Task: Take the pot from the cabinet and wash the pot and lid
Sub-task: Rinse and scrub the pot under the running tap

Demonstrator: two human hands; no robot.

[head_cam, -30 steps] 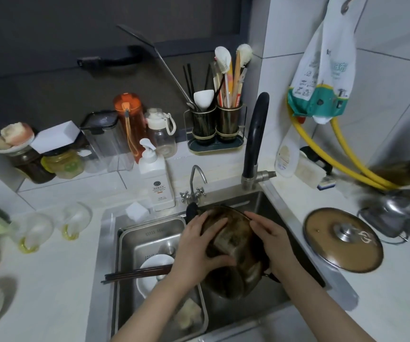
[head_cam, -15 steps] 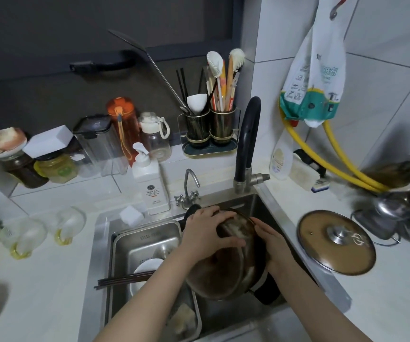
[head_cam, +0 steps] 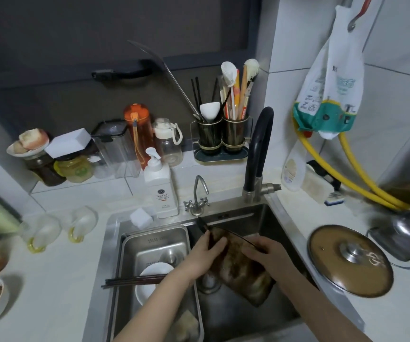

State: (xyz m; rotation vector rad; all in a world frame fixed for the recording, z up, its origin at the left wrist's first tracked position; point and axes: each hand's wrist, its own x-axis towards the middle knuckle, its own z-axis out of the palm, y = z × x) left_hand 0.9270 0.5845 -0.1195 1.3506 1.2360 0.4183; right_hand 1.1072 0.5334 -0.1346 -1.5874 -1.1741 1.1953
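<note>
A dark, stained metal pot (head_cam: 242, 270) lies tilted on its side in the right basin of the steel sink (head_cam: 270, 218). My left hand (head_cam: 205, 255) grips the pot at its upper left, fingers curled over the rim near a black handle. On the right side my right hand (head_cam: 267, 254) holds the rim, fingers over the edge. The pot's lid (head_cam: 349, 259), brownish with a steel knob, lies flat on the counter to the right of the sink.
The left basin holds a steel tub (head_cam: 154, 245) with a white bowl (head_cam: 153, 272) and dark chopsticks (head_cam: 135, 282). A black tap (head_cam: 258, 149) arches over the sink. A soap bottle (head_cam: 159, 186), jars and a utensil holder (head_cam: 221, 137) line the back. Metal cookware (head_cam: 406, 233) sits far right.
The pot has been turned and tipped lower in the basin. Both hands have shifted along its rim, and the view has swung slightly.
</note>
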